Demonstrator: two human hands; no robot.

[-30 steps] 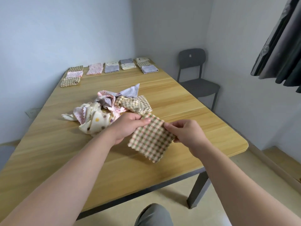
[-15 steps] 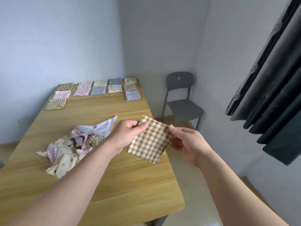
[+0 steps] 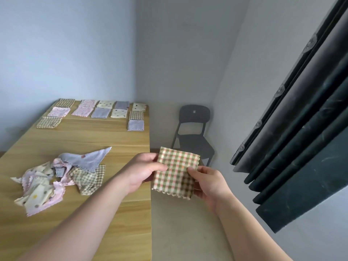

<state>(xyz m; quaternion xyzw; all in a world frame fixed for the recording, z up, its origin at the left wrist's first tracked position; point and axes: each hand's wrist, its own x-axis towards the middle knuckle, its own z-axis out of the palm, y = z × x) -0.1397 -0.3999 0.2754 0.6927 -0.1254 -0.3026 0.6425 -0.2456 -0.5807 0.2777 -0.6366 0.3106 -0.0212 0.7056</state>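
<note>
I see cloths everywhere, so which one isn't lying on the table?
The green-and-pink checked cloth, pinched by the left hand and right hand beyond the table; the heap and folded rows lie on it.

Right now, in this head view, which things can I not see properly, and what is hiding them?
Head view:
Fingers of the right hand: behind the checked cloth; only the thumb shows.
Lower cloths in the loose pile: covered by upper ones, so no count.
Chair legs: lower parts behind the checked cloth.
Table near end: cut off by the bottom edge.
</note>
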